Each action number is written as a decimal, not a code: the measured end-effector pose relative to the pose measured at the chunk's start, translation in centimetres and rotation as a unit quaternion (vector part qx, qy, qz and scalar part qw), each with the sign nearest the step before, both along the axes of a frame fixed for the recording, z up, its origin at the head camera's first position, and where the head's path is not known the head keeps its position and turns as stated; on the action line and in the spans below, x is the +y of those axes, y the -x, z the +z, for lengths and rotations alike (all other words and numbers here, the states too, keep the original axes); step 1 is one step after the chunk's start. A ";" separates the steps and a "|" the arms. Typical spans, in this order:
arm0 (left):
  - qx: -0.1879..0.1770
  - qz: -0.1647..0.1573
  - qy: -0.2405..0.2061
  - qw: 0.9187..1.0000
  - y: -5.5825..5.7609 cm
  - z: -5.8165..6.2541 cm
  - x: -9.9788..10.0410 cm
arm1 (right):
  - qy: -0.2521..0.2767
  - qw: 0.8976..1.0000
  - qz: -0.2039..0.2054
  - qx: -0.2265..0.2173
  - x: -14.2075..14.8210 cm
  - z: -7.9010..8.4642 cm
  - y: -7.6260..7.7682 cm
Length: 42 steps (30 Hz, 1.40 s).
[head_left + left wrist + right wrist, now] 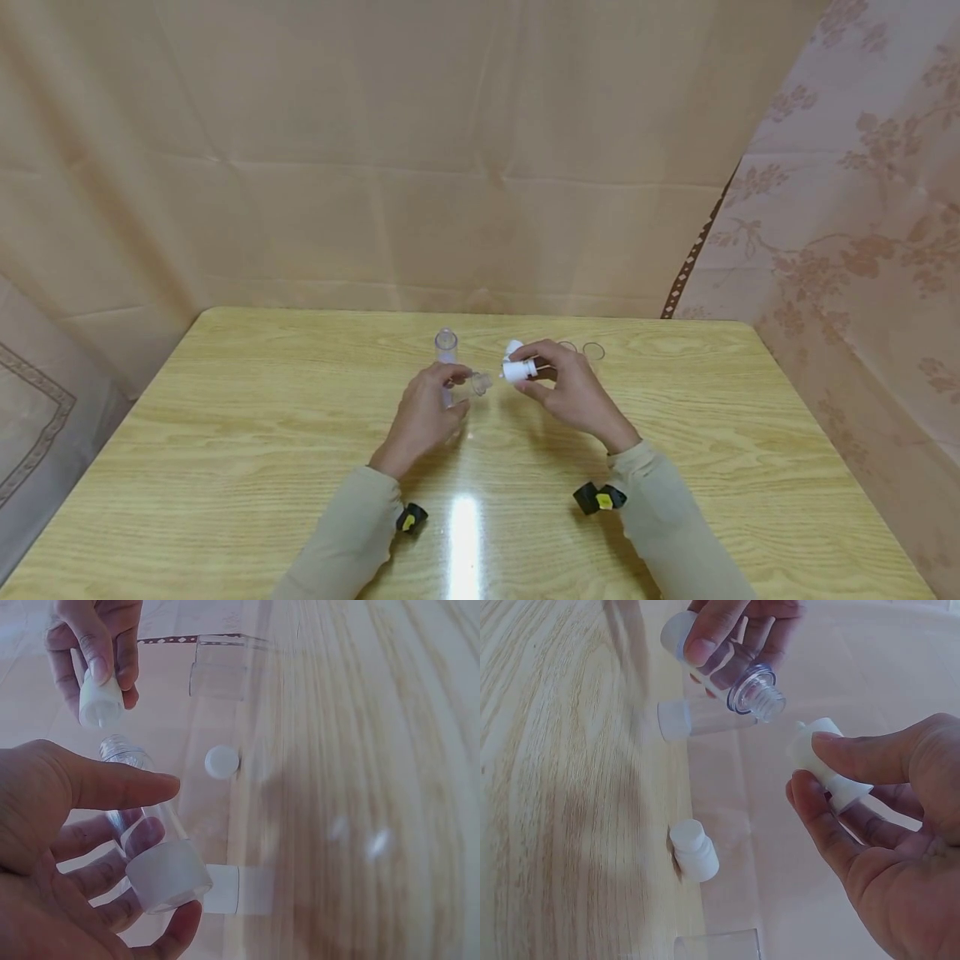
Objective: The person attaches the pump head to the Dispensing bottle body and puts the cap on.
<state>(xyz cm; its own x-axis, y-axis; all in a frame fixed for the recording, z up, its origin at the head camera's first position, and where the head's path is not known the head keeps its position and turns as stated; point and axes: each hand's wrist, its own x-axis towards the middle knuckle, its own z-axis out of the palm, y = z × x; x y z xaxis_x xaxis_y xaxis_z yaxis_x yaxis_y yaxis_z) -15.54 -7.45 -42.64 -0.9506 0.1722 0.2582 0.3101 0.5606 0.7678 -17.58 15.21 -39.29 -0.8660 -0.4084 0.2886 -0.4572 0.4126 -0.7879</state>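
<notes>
Your left hand (427, 408) has thumb and fingers wrapped around the bottle (724, 675), and your right hand (573, 392) pinches the pump (808, 755), so both grips are loaded and neither is released. The bottle is off the table (712, 433), tilted, with its threaded neck (765, 702) aimed at the pump, and the pump is raised too, its tip turned toward that neck. The 2 parts are near each other but apart; no thread has met yet. Judging by how things lie, you are at the lining-up stage of the 1st join: the bottle already has its white base, while the neck is bare. What appears left on this piece is to seat the pump on the neck, fasten it, and perhaps put a clear cover over it. A similar set of parts is waiting on the table: the other bottle (675, 720) stands upright beyond your left hand, the other pump (695, 851) stands just beyond your right, and 2 clear covers (593, 351) stand farther right, near the back edge. None of these touches its counterpart, so I count 0 finished pieces and about 2 to complete. Whether the other bottle's top is ready for a pump, I cannot tell from here.
</notes>
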 end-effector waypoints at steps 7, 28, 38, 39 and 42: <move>0.002 -0.011 0.004 1.000 -0.1 0.2 0.2 | -0.004 1.000 0.006 0.005 0.0 0.0 0.0; 0.005 -0.023 0.037 0.999 -0.2 0.1 0.4 | -0.009 1.000 0.020 0.000 -0.7 -0.6 -0.1; 0.008 -0.031 0.035 0.999 -0.3 0.0 0.4 | -0.027 0.999 0.020 0.011 -0.7 -0.7 -0.1; 0.009 -0.032 0.035 0.999 -0.3 0.0 0.4 | -0.029 0.999 0.021 0.010 -0.7 -0.7 -0.2; 0.012 -0.034 0.035 0.999 -0.3 0.0 0.4 | -0.035 0.999 0.024 0.008 -0.6 -0.7 -0.2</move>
